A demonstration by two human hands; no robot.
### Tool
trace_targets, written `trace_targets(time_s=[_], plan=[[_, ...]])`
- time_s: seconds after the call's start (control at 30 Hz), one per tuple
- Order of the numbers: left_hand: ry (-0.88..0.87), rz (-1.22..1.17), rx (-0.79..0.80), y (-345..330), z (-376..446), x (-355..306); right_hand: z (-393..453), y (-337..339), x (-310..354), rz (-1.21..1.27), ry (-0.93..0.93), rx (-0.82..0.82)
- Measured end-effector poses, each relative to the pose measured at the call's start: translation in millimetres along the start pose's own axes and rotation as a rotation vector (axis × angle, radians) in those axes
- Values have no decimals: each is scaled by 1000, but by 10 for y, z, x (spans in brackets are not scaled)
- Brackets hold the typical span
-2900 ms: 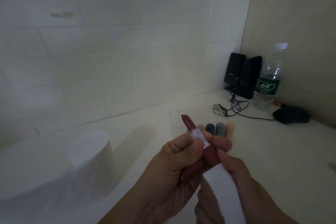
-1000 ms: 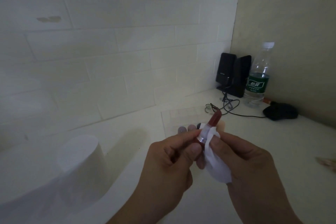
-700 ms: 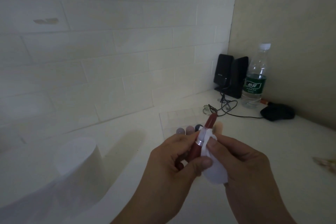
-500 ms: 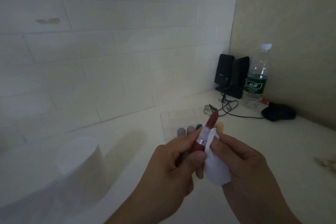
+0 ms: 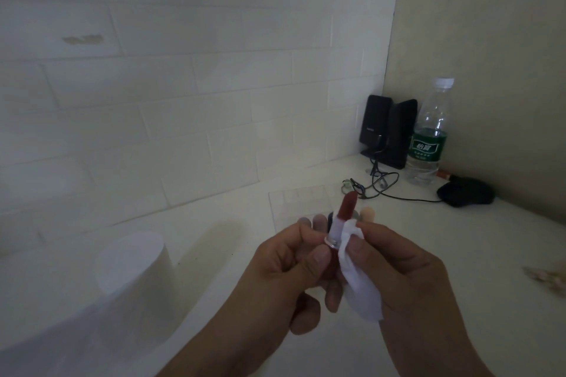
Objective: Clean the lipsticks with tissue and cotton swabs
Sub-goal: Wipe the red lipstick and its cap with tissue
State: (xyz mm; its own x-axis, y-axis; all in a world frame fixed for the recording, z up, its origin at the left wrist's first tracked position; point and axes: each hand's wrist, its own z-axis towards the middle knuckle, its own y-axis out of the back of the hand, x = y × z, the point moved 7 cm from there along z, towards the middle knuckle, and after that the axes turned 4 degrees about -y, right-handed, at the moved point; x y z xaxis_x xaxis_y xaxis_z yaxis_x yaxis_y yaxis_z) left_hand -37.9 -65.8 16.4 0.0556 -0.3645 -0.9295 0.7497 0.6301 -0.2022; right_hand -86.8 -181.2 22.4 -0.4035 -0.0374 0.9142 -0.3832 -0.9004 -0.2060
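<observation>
1. The left hand (image 5: 284, 272) holds a red lipstick (image 5: 341, 223) out in front of the person, above the white table (image 5: 459, 239). Its thumb and forefinger pinch the tube just below the silver collar, and the other fingers curl under the base.
2. The lipstick is tilted, its tip leaning up and slightly to the right. The red stick is wound out and bare at the top (the lower tube is mostly hidden behind the left thumb).
3. The right hand (image 5: 398, 272) pinches a folded piece of white tissue (image 5: 356, 275) between thumb and forefinger. It presses the tissue against the right side of the tube, at the collar.
4. The tissue hangs down from the pinch, ending in a loose flap beside the right palm.
5. Behind the hands, a few more lipsticks (image 5: 367, 214) stand in a clear holder (image 5: 298, 199) on the table; only their tops show.
6. A tissue roll (image 5: 134, 272) stands upright on the table at the left, well apart from the hands.
7. In the far corner stand two black speakers (image 5: 387, 128) and a water bottle (image 5: 428, 138) with a green label, with a tangled cable (image 5: 379, 184) in front of them and a dark mouse (image 5: 465, 191) just to the right.
</observation>
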Motion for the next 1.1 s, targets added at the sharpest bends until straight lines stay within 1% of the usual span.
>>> trace_targets(time_s=[0.13, 0.23, 0.3, 0.37, 0.43, 0.5, 0.6, 0.67, 0.73, 0.83, 0.87, 0.9, 0.93, 0.97, 1.03, 1.1], plan=[[89, -46, 3, 1, -20, 72, -2, -20, -84, -47, -78, 64], [218, -164, -17, -2, -51, 152, 19, -80, -104, -183, -22, 44], [290, -222, -43, -4, -69, 193, 30, -76, -133, -130, -87, 56], [310, -234, -62, -19, -64, 197, -4, -74, -113, -88, -127, 66], [277, -204, -96, -22, -50, 174, -30, -58, -103, -78, -134, 48], [205, -154, -130, -12, -37, 136, -29, -43, -67, -20, -119, -29], [117, -76, -119, -51, -25, 90, -29, -8, -73, 2, -115, -87], [102, -37, -127, -50, -21, 81, -38, 48, -86, -57, -78, -116], [58, 15, -164, -25, -12, 44, -52, 30, -14, -165, 4, -146], [-27, 163, -228, 10, -12, -22, -75, 34, 8, -231, 139, -171], [-56, 200, -243, 14, -17, -35, -78, 43, 1, -256, 150, -192], [-87, 237, -258, 15, -21, -50, -75, 52, -12, -253, 146, -180], [-122, 277, -276, 19, -26, -66, -70, 87, -27, -252, 123, -206], [-160, 324, -287, 20, -32, -83, -60, 115, -70, -248, 101, -180], [-219, 449, -288, 11, -48, -102, -62, 99, -38, -229, 47, -158], [-245, 529, -274, -5, -63, -112, -70, 194, -140, -226, -25, -183]])
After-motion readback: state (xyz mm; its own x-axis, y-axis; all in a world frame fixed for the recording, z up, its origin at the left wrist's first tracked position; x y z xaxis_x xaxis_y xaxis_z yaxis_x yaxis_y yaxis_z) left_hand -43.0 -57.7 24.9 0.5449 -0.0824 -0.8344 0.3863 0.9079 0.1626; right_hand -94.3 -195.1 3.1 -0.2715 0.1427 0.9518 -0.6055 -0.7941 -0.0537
